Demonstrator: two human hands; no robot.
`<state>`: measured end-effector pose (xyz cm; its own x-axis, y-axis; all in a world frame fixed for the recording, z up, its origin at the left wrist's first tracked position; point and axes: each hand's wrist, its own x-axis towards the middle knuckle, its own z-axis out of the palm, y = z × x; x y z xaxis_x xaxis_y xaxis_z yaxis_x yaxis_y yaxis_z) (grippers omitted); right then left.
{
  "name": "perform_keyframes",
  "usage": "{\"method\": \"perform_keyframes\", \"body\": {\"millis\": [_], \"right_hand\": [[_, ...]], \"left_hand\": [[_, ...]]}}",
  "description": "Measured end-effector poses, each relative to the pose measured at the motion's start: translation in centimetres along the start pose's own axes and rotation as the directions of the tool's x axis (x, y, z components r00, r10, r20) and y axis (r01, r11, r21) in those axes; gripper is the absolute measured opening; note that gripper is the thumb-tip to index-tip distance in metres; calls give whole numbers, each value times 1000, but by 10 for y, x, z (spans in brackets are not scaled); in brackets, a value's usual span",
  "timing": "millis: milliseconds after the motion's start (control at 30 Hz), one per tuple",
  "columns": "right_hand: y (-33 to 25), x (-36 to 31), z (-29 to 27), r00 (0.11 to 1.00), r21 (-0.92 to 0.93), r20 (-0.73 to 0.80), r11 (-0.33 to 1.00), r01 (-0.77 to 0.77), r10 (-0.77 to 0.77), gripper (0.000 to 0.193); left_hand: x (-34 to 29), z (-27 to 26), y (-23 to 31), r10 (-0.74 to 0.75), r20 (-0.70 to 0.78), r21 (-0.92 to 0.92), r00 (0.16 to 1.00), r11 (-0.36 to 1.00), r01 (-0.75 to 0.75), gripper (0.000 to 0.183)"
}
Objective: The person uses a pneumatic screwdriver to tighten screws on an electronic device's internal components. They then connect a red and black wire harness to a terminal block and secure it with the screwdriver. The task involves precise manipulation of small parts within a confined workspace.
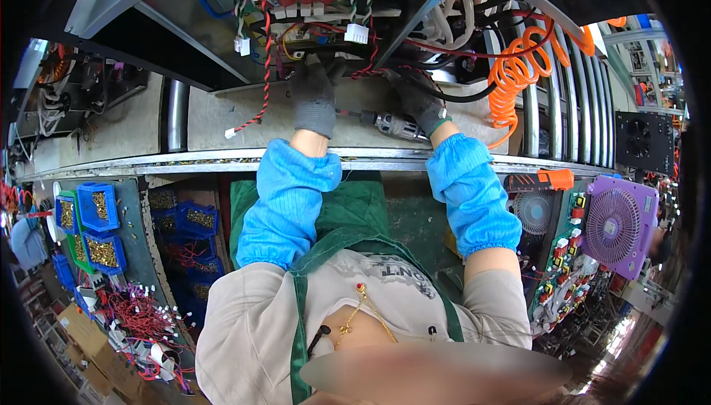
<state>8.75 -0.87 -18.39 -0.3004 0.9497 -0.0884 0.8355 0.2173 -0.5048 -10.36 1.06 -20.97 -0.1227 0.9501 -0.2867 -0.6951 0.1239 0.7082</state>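
Observation:
A grey-framed metal cabinet (185, 48) with wiring and circuit boards inside stands in front of me. My left hand (314, 97), in a grey glove, reaches over its near lower edge; the thumb shows at the side and the fingertips are partly hidden among wires. To its right, my right hand (420, 101), also gloved, has its fingers bent at the same edge. Beneath the right palm lies a metal power screwdriver (400, 125), its bit toward the left hand. A twisted red wire with a white plug (265, 71) hangs out left of my hands.
Metal rollers (585, 108) and a coiled orange air hose (511, 71) are at right. Blue bins of brass screws (104, 251) and a heap of red wires (141, 312) sit at left. At right are a purple fan (621, 226), an orange-black tool (541, 180) and circuit boards (564, 257).

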Motion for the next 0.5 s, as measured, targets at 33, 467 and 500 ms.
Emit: {"method": "perform_keyframes", "body": {"millis": [33,467,500], "right_hand": [[-1,0,-1,1000,-3,2,1000,-2,2,32],[-13,-3,-4,1000,-65,29,998,9,-7,34],[-14,-3,-5,1000,-70,30,998,10,-8,34]], "left_hand": [[5,-6,-10,188,37,211,982,959,-191,22],[4,-9,-21,427,199,669,882,599,-441,24],[6,-14,-26,486,216,706,847,521,-479,25]]}}
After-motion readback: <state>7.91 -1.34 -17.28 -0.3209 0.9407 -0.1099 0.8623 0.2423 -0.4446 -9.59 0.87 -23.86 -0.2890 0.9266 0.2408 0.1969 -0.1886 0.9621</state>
